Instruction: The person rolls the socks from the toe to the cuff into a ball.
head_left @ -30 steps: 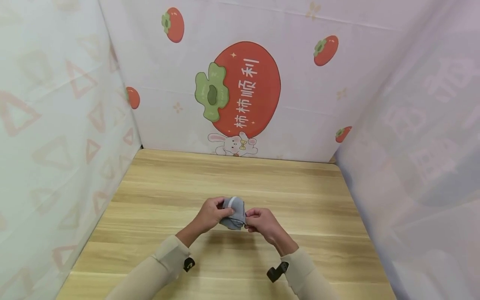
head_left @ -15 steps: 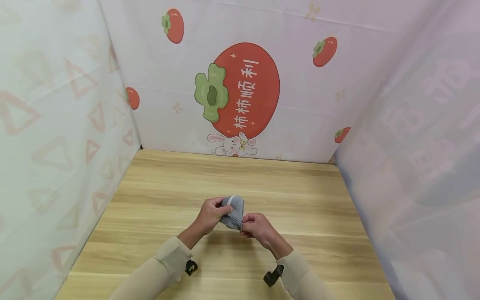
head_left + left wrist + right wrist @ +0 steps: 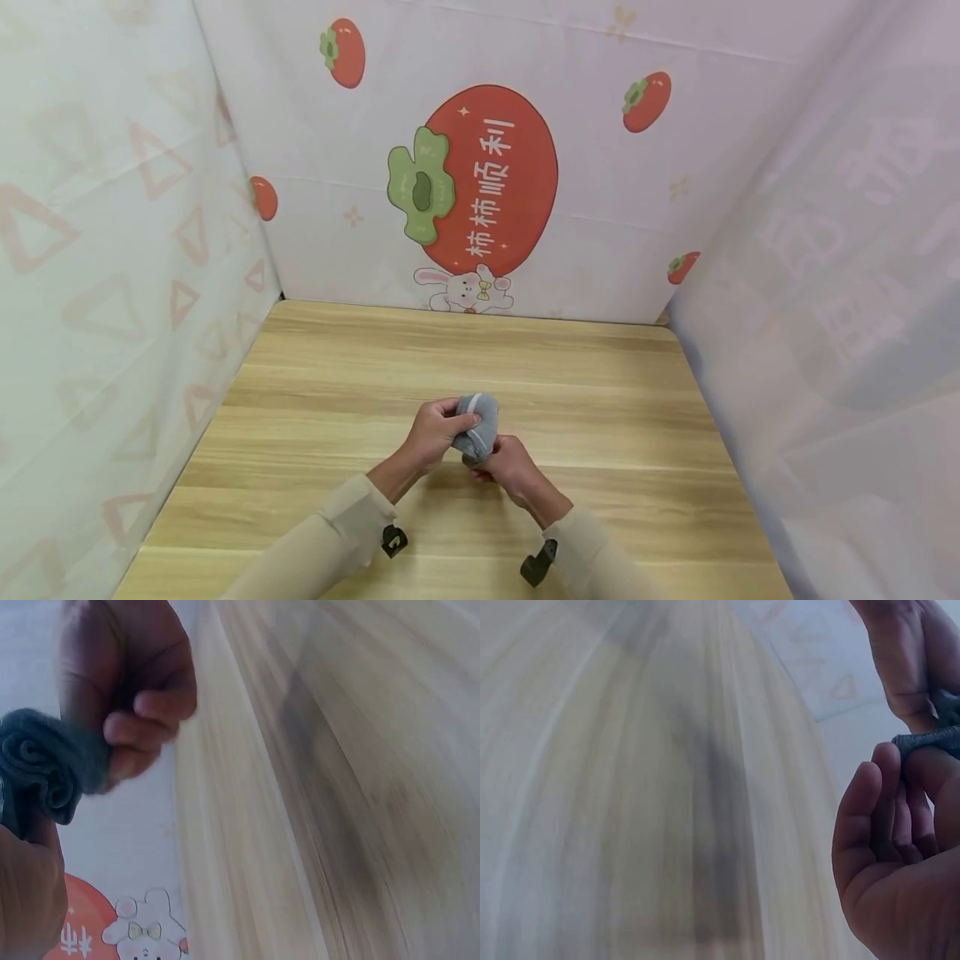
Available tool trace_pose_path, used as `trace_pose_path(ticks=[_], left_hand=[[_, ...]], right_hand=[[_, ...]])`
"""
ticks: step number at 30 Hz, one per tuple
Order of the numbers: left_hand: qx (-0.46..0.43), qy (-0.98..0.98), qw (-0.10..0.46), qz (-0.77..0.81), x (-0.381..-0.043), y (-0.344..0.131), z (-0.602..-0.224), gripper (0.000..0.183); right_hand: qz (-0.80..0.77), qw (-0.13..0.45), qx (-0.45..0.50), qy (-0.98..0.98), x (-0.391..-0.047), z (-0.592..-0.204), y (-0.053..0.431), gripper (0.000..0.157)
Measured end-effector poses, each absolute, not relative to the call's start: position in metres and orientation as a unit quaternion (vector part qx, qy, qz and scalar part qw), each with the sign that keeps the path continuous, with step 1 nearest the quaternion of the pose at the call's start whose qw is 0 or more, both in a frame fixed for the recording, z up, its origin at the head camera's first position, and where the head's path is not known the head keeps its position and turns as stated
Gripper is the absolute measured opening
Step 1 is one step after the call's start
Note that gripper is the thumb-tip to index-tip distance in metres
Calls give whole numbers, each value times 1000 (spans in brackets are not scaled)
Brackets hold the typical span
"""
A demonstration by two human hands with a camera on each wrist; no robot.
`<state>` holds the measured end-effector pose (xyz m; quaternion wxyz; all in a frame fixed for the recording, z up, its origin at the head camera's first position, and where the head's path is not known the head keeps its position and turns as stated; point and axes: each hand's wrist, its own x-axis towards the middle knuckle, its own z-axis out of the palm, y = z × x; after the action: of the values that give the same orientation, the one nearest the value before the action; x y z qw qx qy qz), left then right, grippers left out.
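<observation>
A grey sock (image 3: pixel 486 417) with a white stripe, rolled into a bundle, is held up over the table's middle. My left hand (image 3: pixel 435 433) grips it from the left, thumb across the stripe. At its lower right, my right hand (image 3: pixel 516 471) pinches an edge of the fabric. Spiral layers of the rolled sock (image 3: pixel 37 761) face the left wrist camera, with the left hand (image 3: pixel 26 896) below and the curled right hand (image 3: pixel 139 682) drawing a fold sideways. In the right wrist view, the ribbed sock edge (image 3: pixel 926 740) lies between thumb and fingers of the right hand (image 3: pixel 900 877).
A wood-grain table (image 3: pixel 345 358) lies under both hands. Behind it hangs a white cloth wall (image 3: pixel 600 250) printed with persimmons and a rabbit. More printed cloth encloses the left and right sides. Each wrist carries a small black camera (image 3: pixel 393 540).
The right hand has moved down and inward along the sock's edge, now partly beneath it. The left hand has shifted slightly right and turned the sock; its lower edge is being pulled open.
</observation>
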<state>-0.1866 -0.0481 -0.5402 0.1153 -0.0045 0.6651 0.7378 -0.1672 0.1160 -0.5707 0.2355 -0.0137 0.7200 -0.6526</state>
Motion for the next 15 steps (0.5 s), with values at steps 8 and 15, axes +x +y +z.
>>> trace_pose_path(ticks=[8,15], left_hand=[[-13,647,122,753,-184,-38,-529,41],[-3,648,147,747,-180,-38,-525,44]], right_hand=[[-706,210,-5,676,-163,-572,107,36],[-730,225,-25,645,-166,-570,111,39]])
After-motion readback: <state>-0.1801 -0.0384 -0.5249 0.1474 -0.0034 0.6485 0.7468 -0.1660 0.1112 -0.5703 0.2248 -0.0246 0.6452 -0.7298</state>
